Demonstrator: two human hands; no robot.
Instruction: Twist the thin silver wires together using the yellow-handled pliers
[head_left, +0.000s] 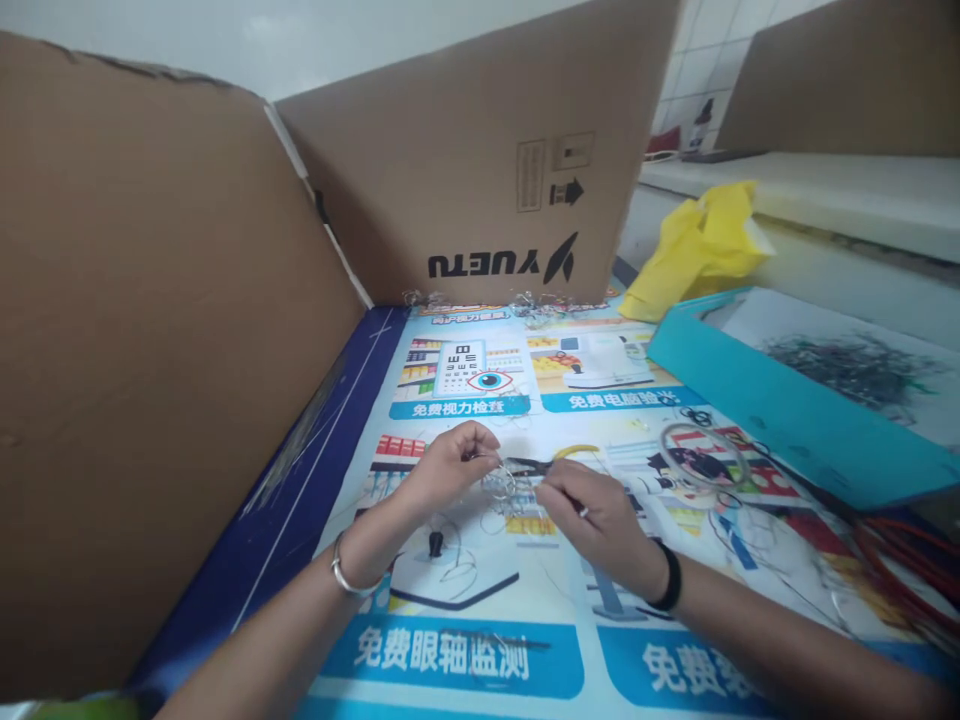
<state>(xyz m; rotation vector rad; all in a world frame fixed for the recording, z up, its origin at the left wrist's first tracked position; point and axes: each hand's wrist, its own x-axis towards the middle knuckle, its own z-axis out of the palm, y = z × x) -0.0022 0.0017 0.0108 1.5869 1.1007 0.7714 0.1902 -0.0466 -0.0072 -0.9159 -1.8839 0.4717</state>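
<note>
My left hand (459, 462) is closed in a pinch on thin silvery wire (498, 486), which hangs in loose loops between my hands. My right hand (596, 508) is wrapped round a dark hand tool with a narrow tip (529, 465); its handles are mostly hidden in the fist, so pliers or scissors I cannot tell. The tip points left, close to the wire and my left fingertips. Both hands are just above a printed sheet (480, 560). Below them a small black piece (435, 543) is seen, possibly part of the print.
Tall cardboard panels (450, 180) wall off the left and back. At right are a turquoise box (795, 430) holding a tangle of wire bits (847, 365), a yellow bag (697, 250), a clear ring-shaped coil (701, 455) and red cables (907, 570). Wire scraps (536, 308) lie along the back panel.
</note>
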